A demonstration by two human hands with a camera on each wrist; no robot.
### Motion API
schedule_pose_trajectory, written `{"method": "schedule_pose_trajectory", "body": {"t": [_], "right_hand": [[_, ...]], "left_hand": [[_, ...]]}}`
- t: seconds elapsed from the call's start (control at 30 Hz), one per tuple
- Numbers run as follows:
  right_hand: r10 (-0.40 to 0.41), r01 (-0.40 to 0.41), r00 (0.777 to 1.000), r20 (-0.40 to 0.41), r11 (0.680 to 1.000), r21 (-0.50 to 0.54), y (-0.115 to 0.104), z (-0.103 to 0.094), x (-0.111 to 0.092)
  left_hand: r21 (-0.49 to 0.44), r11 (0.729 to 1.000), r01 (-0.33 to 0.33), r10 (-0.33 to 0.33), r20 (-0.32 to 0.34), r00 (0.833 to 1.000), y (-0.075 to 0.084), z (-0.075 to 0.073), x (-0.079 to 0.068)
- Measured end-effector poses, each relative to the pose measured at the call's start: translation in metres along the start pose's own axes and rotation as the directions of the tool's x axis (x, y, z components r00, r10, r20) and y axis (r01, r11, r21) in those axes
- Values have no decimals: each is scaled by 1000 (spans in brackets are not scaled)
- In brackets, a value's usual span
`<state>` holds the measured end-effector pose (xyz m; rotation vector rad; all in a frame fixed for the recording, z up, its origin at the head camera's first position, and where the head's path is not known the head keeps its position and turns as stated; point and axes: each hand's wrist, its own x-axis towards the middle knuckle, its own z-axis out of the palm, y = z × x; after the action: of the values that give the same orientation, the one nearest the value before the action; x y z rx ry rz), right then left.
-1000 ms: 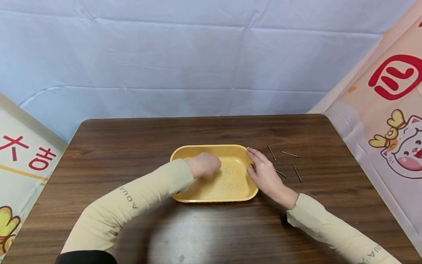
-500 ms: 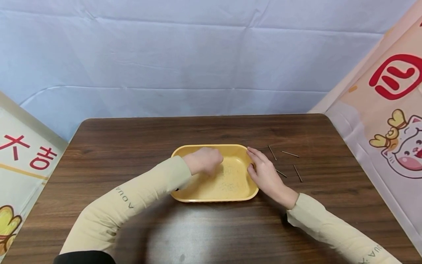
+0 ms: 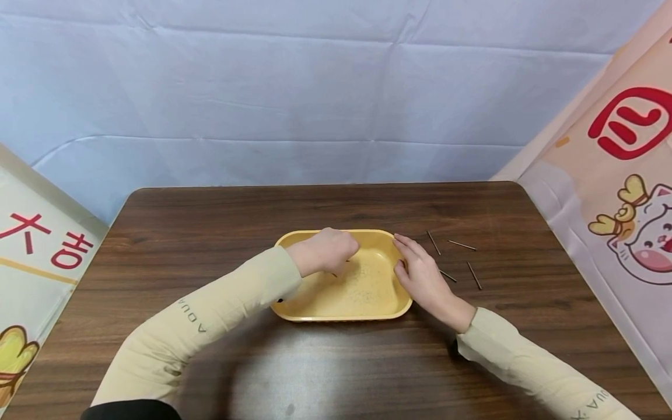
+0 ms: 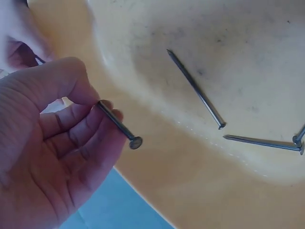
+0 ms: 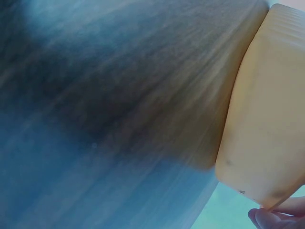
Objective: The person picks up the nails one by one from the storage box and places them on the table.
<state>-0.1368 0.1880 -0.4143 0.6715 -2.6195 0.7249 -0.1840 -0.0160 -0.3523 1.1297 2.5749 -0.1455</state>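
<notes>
Thumb and fingers of my left hand [image 3: 325, 251] pinch a nail [image 4: 116, 121] above the yellow tray [image 3: 362, 316]. Its flat head points away from the hand in the left wrist view; part of its shaft is hidden behind the thumb. Inside the tray lie more nails: one slanted nail [image 4: 195, 88], one lying across [image 4: 262, 142], and part of another [image 4: 300, 136] at the picture's edge. My right hand [image 3: 424, 283] holds the tray's right end, the thumb over the inner side of the rim. In the right wrist view only some fingertips [image 5: 269, 219] show beside the tray.
Several loose nails lie on the dark wooden table [image 3: 210, 233] to the right of the tray, among them one farther nail [image 3: 462, 245] and one nearer nail [image 3: 474, 275]. A pale blue cloth [image 3: 315, 99] hangs behind the table, with printed banners [image 3: 619, 216] at the sides.
My left hand has risen slightly and shifted a little toward the tray's far side. The right hand, the tray and the nails on the table stay in place.
</notes>
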Motion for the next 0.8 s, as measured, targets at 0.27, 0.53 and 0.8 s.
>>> {"method": "schedule_pose_trajectory", "body": {"t": [0.27, 0.53, 0.8], "right_hand": [[1, -1, 1000, 18, 1000, 7, 0, -1, 0], [1, -1, 1000, 20, 1000, 9, -1, -2, 0], [6, -6, 1000, 27, 1000, 5, -2, -1, 1]], "left_hand": [[32, 999, -5, 8, -90, 996, 1, -3, -2], [66, 998, -23, 36, -203, 979, -2, -7, -8], [133, 990, -42, 76, -257, 963, -5, -9, -11]]}}
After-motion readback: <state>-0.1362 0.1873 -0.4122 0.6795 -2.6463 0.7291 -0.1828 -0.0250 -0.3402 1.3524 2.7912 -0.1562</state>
